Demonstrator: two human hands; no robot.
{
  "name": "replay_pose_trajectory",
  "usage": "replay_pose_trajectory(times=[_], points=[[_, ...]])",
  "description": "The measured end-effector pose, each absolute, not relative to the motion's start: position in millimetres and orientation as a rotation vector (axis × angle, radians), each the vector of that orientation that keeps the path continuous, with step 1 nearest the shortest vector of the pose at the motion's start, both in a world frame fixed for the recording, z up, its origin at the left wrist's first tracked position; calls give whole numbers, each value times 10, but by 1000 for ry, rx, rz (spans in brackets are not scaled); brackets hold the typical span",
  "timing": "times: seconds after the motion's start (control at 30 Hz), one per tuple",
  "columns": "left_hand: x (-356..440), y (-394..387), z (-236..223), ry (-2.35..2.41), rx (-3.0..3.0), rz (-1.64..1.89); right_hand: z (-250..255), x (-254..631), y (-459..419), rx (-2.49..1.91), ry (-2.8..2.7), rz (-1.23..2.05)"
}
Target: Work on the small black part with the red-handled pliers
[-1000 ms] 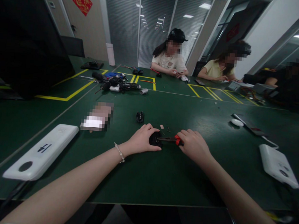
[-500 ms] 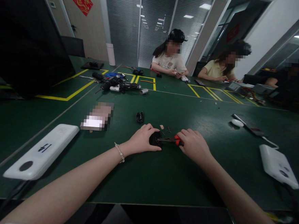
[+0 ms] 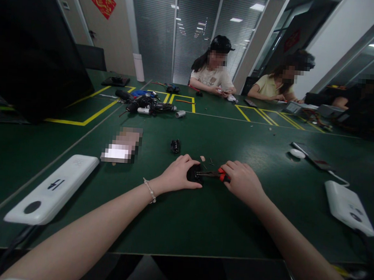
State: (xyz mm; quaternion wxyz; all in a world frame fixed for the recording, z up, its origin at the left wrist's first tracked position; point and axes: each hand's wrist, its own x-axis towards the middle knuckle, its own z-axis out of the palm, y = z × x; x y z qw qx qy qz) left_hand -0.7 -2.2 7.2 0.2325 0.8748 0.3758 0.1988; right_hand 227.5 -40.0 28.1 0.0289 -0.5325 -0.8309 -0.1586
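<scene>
On the green table, my left grip is curled partway around a black part; my right grip clasps red-handled pliers reaching it from three o'clock. Tangled cables lie at eleven near yellow lines, glass partitions beyond at twelve.

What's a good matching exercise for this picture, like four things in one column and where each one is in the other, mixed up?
Things:
1. Pliers
2. Bracelet
3. Tall pale bottle
4. Black piece

Places:
A. Standing on the green table
B. In the left hand
C. In the right hand
D. Around the left wrist

Right pairs: 1-C, 2-D, 3-A, 4-B
</scene>
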Motion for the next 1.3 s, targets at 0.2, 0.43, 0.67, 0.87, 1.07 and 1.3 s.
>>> replay_pose_trajectory(times=[0.2,0.43,0.67,0.87,1.07,1.3], points=[[5,-22,58,1045,2429,559,274,2289,-391,-1647,-2571,-523],[-3,-26,77,1043,2414,532,273,2285,-392,-1672,-2570,-508],[-15,-23,82,1036,2407,535,291,2280,-394,-1667,-2586,-534],[-10,-22,78,1034,2405,540,290,2281,-397,-1661,-2590,-532],[-5,-12,54,1034,2422,554,286,2279,-395,-1670,-2583,-547],[0,-14,51,1038,2440,558,289,2284,-396,-1635,-2598,-626]])
